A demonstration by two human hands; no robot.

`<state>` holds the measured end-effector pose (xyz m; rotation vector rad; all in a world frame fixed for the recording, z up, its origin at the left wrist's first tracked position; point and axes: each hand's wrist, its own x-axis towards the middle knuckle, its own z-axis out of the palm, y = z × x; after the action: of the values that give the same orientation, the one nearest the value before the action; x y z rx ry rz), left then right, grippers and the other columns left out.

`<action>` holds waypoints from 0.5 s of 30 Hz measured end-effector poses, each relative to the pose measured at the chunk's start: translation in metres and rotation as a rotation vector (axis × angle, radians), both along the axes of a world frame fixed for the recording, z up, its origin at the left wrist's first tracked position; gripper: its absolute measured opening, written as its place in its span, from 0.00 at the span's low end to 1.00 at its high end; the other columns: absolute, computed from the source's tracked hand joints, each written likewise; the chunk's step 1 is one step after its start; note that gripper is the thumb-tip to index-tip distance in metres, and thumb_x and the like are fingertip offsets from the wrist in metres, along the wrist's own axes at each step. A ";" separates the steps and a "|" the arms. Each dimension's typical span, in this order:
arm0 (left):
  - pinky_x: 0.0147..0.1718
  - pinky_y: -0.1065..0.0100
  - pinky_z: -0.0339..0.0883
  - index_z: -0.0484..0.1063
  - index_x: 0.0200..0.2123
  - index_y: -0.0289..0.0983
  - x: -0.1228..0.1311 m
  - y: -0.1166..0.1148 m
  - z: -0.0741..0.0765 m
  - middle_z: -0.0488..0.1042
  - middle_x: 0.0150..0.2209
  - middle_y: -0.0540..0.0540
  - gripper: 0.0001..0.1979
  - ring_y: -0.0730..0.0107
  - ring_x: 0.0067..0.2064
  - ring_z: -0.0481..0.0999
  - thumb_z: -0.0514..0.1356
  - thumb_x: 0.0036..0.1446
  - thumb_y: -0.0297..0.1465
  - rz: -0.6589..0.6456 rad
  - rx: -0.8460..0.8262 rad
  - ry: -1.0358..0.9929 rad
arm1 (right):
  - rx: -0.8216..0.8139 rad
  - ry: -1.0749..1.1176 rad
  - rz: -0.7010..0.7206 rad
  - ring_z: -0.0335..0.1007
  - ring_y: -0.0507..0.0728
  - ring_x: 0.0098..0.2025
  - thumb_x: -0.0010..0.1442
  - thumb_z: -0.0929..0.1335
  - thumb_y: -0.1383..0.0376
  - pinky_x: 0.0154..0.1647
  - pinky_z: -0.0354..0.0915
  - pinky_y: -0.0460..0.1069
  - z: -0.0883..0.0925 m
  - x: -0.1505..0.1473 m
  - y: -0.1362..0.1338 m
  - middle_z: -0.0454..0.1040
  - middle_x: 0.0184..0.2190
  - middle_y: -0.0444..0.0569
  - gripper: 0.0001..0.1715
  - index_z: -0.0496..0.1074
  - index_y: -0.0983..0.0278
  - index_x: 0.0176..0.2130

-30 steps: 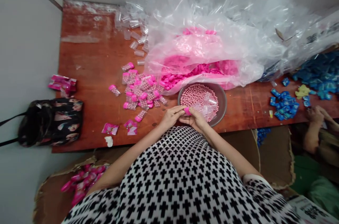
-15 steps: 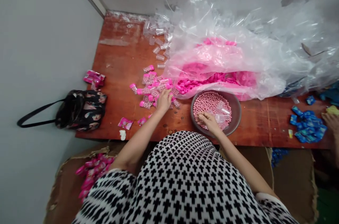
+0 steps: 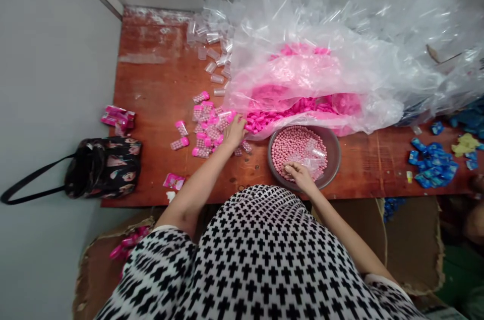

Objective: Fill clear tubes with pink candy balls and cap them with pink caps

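My left hand [image 3: 234, 131] reaches between a pile of small clear bottles with pink caps [image 3: 207, 131], filled with pink beads, and the loose pink caps [image 3: 260, 121] at the mouth of a big plastic bag. Its fingers look apart, touching the edge of the caps. Over a grey bowl [image 3: 336, 158] of pink beads [image 3: 289, 144], my right hand [image 3: 300, 175] has its fingers curled together; what they hold is hidden. Clear empty bottles [image 3: 315, 153] lie on the beads beside it.
The large clear plastic bag [image 3: 340, 63] covers the back of the wooden table [image 3: 151, 93]. Empty clear bottles [image 3: 217, 78] lie left of it. A black handbag [image 3: 113, 166] and pink packets [image 3: 118, 117] sit at left, blue packets [image 3: 434, 164] at right. Another person's arm [image 3: 474, 221] shows at far right.
My left hand has moved slightly up toward the loose caps. One more capped bottle lies apart at the pile's left. My right hand stays in the bowl. The other person's hand has drawn back.
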<state>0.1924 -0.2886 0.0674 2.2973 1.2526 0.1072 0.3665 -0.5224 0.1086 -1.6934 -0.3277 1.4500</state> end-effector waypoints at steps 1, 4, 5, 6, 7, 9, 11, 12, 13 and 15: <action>0.41 0.61 0.66 0.69 0.45 0.38 -0.003 -0.002 0.001 0.63 0.57 0.40 0.14 0.56 0.46 0.72 0.59 0.54 0.29 -0.008 0.000 -0.004 | 0.002 0.000 0.015 0.72 0.52 0.29 0.42 0.74 0.51 0.30 0.67 0.47 -0.001 0.000 0.000 0.77 0.29 0.45 0.21 0.73 0.62 0.32; 0.42 0.63 0.65 0.70 0.39 0.35 -0.014 -0.007 0.006 0.72 0.41 0.41 0.08 0.60 0.41 0.72 0.61 0.53 0.29 0.023 -0.048 -0.073 | -0.004 -0.007 0.049 0.71 0.51 0.27 0.43 0.73 0.51 0.28 0.66 0.46 -0.001 -0.002 0.002 0.77 0.29 0.45 0.20 0.73 0.62 0.32; 0.42 0.63 0.64 0.69 0.36 0.35 -0.019 -0.008 0.008 0.72 0.35 0.44 0.07 0.61 0.38 0.72 0.62 0.52 0.29 0.076 -0.071 -0.106 | -0.007 -0.013 0.052 0.71 0.51 0.27 0.44 0.73 0.51 0.28 0.66 0.46 -0.001 -0.002 0.002 0.77 0.29 0.44 0.20 0.73 0.62 0.33; 0.41 0.63 0.64 0.69 0.33 0.35 -0.024 -0.008 0.010 0.71 0.30 0.46 0.06 0.63 0.36 0.71 0.63 0.51 0.29 0.147 -0.091 -0.138 | -0.006 -0.021 0.055 0.70 0.51 0.27 0.44 0.72 0.51 0.28 0.66 0.46 -0.001 -0.003 0.001 0.77 0.29 0.44 0.20 0.73 0.61 0.34; 0.41 0.63 0.64 0.68 0.30 0.35 -0.029 -0.008 0.012 0.69 0.27 0.48 0.07 0.65 0.33 0.70 0.63 0.50 0.29 0.220 -0.101 -0.161 | 0.000 -0.030 0.061 0.70 0.51 0.27 0.45 0.72 0.51 0.28 0.66 0.47 -0.002 -0.002 0.000 0.77 0.29 0.44 0.20 0.73 0.61 0.34; 0.38 0.64 0.65 0.66 0.26 0.35 -0.041 -0.004 0.014 0.66 0.24 0.51 0.09 0.68 0.30 0.68 0.65 0.48 0.30 0.394 -0.119 -0.219 | 0.027 -0.054 0.075 0.70 0.51 0.28 0.46 0.71 0.51 0.29 0.67 0.48 -0.004 0.003 -0.002 0.76 0.29 0.43 0.19 0.73 0.60 0.34; 0.35 0.66 0.65 0.65 0.26 0.34 -0.051 0.004 0.014 0.65 0.23 0.52 0.10 0.71 0.28 0.67 0.65 0.47 0.30 0.551 -0.149 -0.274 | 0.058 -0.127 0.085 0.70 0.52 0.29 0.46 0.70 0.51 0.32 0.67 0.49 -0.007 0.016 -0.007 0.75 0.28 0.43 0.18 0.72 0.60 0.33; 0.32 0.67 0.65 0.65 0.27 0.34 -0.056 0.009 0.013 0.65 0.23 0.52 0.08 0.72 0.27 0.67 0.63 0.50 0.30 0.613 -0.165 -0.296 | 0.067 -0.193 0.090 0.69 0.52 0.29 0.46 0.70 0.51 0.33 0.67 0.49 -0.008 0.025 -0.010 0.75 0.28 0.43 0.18 0.72 0.61 0.32; 0.31 0.68 0.66 0.65 0.29 0.34 -0.060 0.013 0.012 0.65 0.24 0.52 0.06 0.73 0.26 0.67 0.60 0.52 0.29 0.680 -0.182 -0.332 | 0.069 -0.279 0.090 0.69 0.53 0.30 0.48 0.69 0.52 0.34 0.67 0.50 -0.009 0.035 -0.014 0.75 0.28 0.44 0.17 0.72 0.61 0.33; 0.29 0.68 0.66 0.64 0.35 0.34 -0.068 0.019 0.008 0.66 0.25 0.51 0.05 0.74 0.26 0.68 0.54 0.57 0.30 0.732 -0.229 -0.415 | 0.055 -0.494 0.124 0.70 0.54 0.32 0.51 0.67 0.53 0.37 0.66 0.51 -0.011 0.056 -0.021 0.75 0.31 0.46 0.16 0.72 0.63 0.35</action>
<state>0.1247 -0.2693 0.0754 1.4318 1.6937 0.6220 0.4221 -0.5430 0.0980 -2.0014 -0.7443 1.0766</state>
